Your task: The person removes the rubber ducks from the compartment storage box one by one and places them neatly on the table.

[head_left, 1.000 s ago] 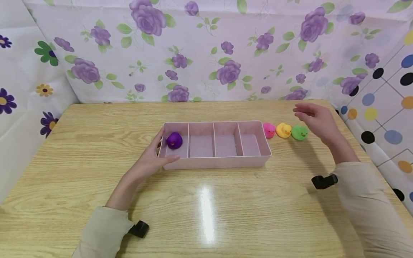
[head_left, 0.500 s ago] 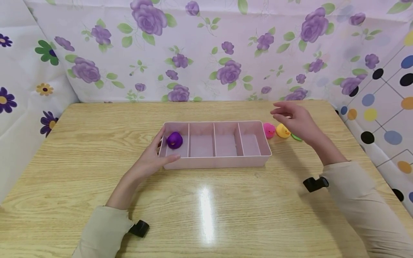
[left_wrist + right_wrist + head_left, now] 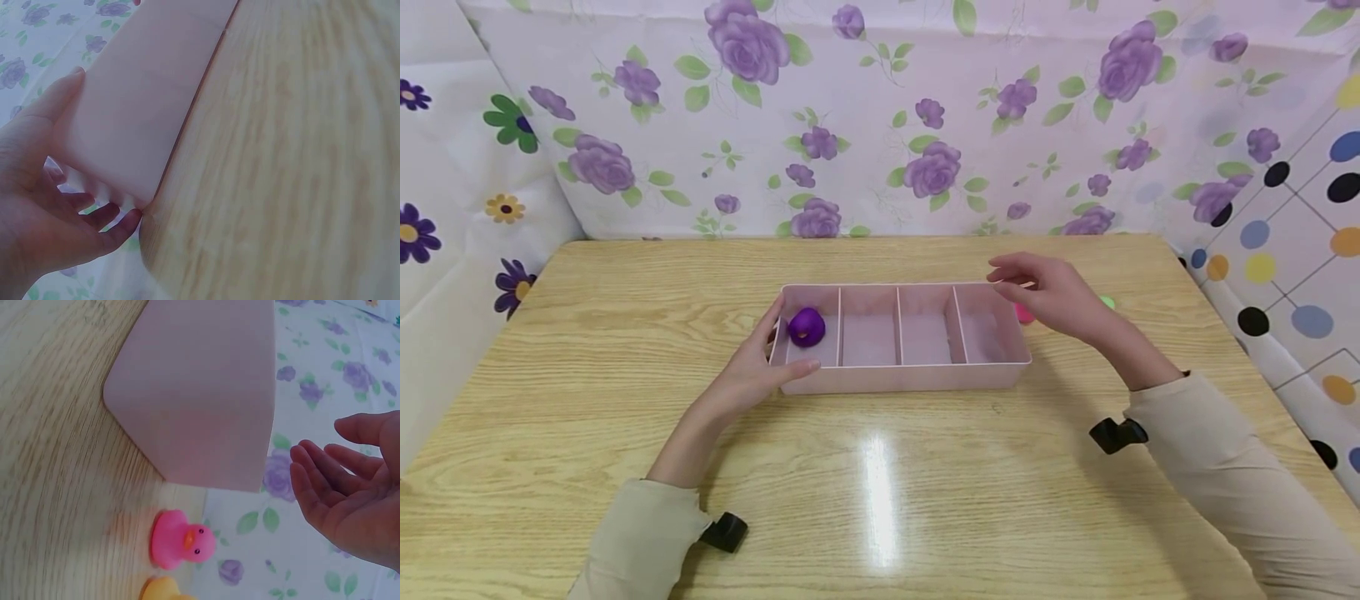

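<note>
A pale pink box point(image 3: 902, 379) with several compartments in a row stands on the table. In its leftmost compartment sits a purple rubber duck point(image 3: 807, 327); the other compartments hold nothing. My left hand point(image 3: 751, 367) grips the box's left end, thumb along the front wall and fingers round the end wall. Over the box's right end hovers my right hand point(image 3: 1060, 300), fingers loosely bent and holding nothing. Below it, a pink rubber duck point(image 3: 174, 540) stands beside the box's right end, with a yellow duck point(image 3: 164, 590) next to it, hidden by the hand in the head view.
Part of a green duck point(image 3: 1107, 302) shows behind my right wrist. The wooden table point(image 3: 880, 483) meets a flowered cloth point(image 3: 880, 125) at its back edge, and a dotted cloth point(image 3: 1292, 275) hangs on the right.
My right hand has moved left, from above the green duck to the box's right end, and now covers most of the ducks. The left hand and the box stay put.
</note>
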Tool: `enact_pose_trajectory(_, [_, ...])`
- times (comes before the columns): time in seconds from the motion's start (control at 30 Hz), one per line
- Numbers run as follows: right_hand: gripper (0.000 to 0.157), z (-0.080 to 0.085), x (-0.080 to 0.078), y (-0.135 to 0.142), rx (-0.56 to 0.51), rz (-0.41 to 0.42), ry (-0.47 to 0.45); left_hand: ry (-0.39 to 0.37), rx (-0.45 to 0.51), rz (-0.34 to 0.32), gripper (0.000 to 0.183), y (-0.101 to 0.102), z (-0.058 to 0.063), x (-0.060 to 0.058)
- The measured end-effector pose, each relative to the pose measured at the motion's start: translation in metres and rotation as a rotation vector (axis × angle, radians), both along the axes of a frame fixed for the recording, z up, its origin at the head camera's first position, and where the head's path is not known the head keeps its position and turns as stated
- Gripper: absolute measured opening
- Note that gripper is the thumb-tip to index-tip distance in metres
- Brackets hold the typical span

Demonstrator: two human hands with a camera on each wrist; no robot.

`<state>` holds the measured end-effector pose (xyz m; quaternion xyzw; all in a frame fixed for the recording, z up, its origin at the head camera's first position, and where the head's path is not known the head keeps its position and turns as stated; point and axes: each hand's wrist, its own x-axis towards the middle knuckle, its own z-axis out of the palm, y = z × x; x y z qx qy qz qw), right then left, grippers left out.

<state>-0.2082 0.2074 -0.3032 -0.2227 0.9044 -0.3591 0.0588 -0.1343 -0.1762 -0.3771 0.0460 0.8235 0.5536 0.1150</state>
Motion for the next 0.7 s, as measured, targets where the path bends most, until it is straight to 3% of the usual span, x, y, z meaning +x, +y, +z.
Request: enact_pose_trajectory(0.7, [0.037, -0.001, 0.001, -0.043, -0.033, 0.157, -0.03, 0.011, 0.002, -0.001, 0.106, -0.001, -0.001, 0.0])
